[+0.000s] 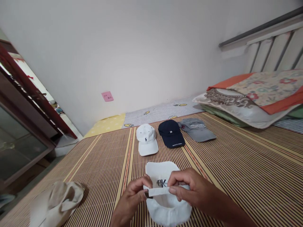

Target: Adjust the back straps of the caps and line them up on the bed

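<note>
A white cap (169, 212) with dark CK lettering lies on the bamboo mat in front of me, its brim pointing away and its back opening toward me. My left hand (132, 197) pinches the left end of the cap's back strap, beside a small dark buckle (148, 194). Thumb and fingers of my right hand (189, 186) are closed on the strap (159, 191) farther right. The strap is stretched between the two hands, above the opening. Whether its end passes through the buckle I cannot tell.
Farther back sit a white cap (146, 138), a navy cap (171, 134) and a grey cap (197, 129) in a row. A crumpled beige cloth item (56, 203) lies at the left edge of the mat (99, 167). Pillows (241, 105) are stacked at the right.
</note>
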The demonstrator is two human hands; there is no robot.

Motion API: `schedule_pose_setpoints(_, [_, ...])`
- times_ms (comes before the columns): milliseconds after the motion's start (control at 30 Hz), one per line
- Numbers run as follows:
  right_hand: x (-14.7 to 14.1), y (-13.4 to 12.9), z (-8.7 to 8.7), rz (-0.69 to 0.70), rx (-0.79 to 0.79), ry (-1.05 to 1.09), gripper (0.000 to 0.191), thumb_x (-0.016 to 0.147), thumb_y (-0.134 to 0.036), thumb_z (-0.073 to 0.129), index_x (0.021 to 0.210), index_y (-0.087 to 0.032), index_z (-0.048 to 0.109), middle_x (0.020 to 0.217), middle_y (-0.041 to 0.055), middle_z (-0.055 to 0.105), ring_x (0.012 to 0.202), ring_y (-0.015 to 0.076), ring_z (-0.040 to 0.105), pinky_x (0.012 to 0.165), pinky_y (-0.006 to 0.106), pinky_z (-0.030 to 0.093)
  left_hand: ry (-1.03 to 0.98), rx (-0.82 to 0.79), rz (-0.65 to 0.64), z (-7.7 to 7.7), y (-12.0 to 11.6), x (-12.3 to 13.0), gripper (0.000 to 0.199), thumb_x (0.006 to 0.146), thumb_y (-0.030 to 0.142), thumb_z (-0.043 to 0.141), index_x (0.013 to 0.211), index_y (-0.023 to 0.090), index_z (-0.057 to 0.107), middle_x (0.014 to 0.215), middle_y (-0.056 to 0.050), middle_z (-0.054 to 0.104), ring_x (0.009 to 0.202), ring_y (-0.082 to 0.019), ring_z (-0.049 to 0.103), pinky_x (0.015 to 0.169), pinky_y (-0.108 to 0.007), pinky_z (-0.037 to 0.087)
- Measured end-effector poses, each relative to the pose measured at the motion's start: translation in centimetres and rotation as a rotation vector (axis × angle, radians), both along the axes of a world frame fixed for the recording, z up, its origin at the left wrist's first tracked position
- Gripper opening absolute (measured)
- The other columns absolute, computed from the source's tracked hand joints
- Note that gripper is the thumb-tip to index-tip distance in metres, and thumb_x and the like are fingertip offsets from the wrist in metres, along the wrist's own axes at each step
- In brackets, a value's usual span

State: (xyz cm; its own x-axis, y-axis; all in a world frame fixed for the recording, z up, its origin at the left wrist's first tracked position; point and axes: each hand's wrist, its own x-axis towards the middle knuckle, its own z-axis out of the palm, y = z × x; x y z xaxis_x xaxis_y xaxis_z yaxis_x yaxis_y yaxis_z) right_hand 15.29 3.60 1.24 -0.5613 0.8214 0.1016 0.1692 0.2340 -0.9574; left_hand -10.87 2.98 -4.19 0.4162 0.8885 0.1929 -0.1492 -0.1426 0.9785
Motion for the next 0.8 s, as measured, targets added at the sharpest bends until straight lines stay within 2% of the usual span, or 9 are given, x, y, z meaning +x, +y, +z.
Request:
schedule_pose_setpoints(200, [0.27, 0.06, 0.12, -0.001, 0.01, 0.024, 0.019, 0.092, -0.031, 0.064, 0.08, -0.017, 0.07, 0.069, -0.0029, 0.062, 0.065, 0.012, 0.054, 0.06, 0.024, 0.039, -0.048, -0.021, 0.003, 0.06, 0.04, 0.27, 0.03, 0.087, 0.047, 0.076, 0.079, 0.019, 0.071, 0.08, -0.001, 0.055, 0.078, -0.017, 0.049, 0.074, -0.028, 0.037])
schedule_pose_setpoints(433, [0.24, -0.33, 0.47, -0.029, 0.023, -0.076, 0.017, 0.091, -0.029, 0.063, 0.08, -0.018, 0.071, 0.07, -0.0022, 0.064, 0.069, 0.0137, 0.058, 0.064, 0.025, 0.041, -0.04, -0.009, 0.014, 0.31, -0.01, 0.52, 0.032, 0.087, 0.049, 0.075, 0.077, 0.019, 0.069, 0.077, 0.0, 0.052, 0.075, -0.016, 0.047, 0.073, -0.028, 0.037])
schedule_pose_setpoints(567, [0.3, -0.17, 0.45, -0.013, 0.016, -0.029, 0.019, 0.092, -0.032, 0.062, 0.082, -0.018, 0.07, 0.069, -0.0019, 0.064, 0.068, 0.0139, 0.058, 0.062, 0.024, 0.041, -0.023, -0.003, 0.009, 0.32, 0.04, 0.54, 0.033, 0.087, 0.049, 0.075, 0.076, 0.019, 0.068, 0.077, 0.0, 0.053, 0.076, -0.017, 0.047, 0.073, -0.029, 0.037])
schedule_pose_setpoints(800, [0.55, -0.12, 0.36, -0.027, 0.095, -0.106, 0.013, 0.089, -0.024, 0.064, 0.081, -0.018, 0.071, 0.074, -0.003, 0.065, 0.071, 0.0131, 0.057, 0.065, 0.025, 0.039, 0.007, -0.015, 0.003, 0.21, 0.05, 0.64, 0.036, 0.086, 0.053, 0.074, 0.078, 0.019, 0.067, 0.078, -0.001, 0.052, 0.076, -0.017, 0.047, 0.073, -0.028, 0.037])
